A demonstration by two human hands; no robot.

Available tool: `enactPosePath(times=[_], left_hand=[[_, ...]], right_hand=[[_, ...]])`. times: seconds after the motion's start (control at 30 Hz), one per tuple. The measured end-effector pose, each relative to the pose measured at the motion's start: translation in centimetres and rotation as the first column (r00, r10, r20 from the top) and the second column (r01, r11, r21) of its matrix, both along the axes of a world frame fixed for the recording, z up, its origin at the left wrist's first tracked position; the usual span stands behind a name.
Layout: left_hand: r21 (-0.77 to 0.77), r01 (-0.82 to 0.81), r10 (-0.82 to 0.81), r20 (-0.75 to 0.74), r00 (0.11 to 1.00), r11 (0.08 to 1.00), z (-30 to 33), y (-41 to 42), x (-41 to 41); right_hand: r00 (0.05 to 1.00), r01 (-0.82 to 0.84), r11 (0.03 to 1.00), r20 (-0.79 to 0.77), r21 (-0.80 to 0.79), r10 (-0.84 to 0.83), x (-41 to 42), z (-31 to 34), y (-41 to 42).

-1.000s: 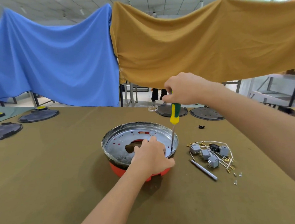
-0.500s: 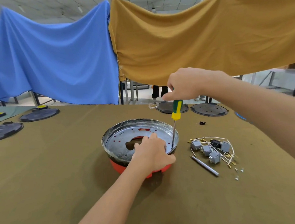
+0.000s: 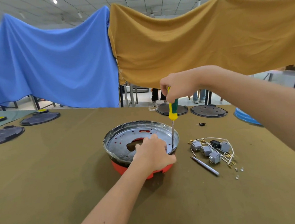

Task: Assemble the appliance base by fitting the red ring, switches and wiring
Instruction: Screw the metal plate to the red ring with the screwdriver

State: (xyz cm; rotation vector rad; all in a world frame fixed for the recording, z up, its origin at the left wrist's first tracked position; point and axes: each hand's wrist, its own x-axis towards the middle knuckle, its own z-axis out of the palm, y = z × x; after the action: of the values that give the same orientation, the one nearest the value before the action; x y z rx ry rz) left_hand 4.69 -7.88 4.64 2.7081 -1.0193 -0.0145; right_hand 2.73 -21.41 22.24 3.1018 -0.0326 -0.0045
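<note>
The appliance base point(image 3: 124, 142), a shiny metal pan, sits upside down in the red ring point(image 3: 120, 167) at the table's middle. My left hand point(image 3: 153, 154) presses on the pan's near right rim and grips it. My right hand point(image 3: 176, 87) holds a green and yellow screwdriver point(image 3: 173, 109) upright, its tip down inside the pan near the right rim. To the right of the pan lies a bundle of grey switches point(image 3: 209, 150) with white wiring point(image 3: 227, 158).
A thin metal tool point(image 3: 205, 165) and small loose screws point(image 3: 238, 171) lie by the switches. Dark round plates point(image 3: 208, 111) sit at the far edge, more point(image 3: 2, 136) at the left. A blue rim point(image 3: 245, 117) shows far right. Blue and ochre cloths hang behind.
My right hand and the screwdriver stay over the pan's right rim with small shifts of grip; the left hand stays on the rim. The view has tilted slightly.
</note>
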Motion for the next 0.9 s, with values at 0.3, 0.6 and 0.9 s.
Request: enactPosePath(times=[0.3,0.6,0.9], left_hand=[[0.023,0.0,0.0,-0.003,1.0,1.0,0.2,-0.1,0.0],[0.0,0.008,-0.008,0.015,1.0,1.0,0.0,-0.1,0.1],[0.026,-0.005,0.005,0.019,1.0,1.0,-0.1,-0.1,0.0]], right_hand=[[0.991,0.11,0.976,0.097,-0.19,-0.093,0.0,-0.5,-0.2],[0.98,0.018,0.994,0.201,-0.106,0.004,0.0,-0.7,0.0],[1.0,0.004,0.987,0.004,0.16,-0.005,-0.3,0.2,-0.5]])
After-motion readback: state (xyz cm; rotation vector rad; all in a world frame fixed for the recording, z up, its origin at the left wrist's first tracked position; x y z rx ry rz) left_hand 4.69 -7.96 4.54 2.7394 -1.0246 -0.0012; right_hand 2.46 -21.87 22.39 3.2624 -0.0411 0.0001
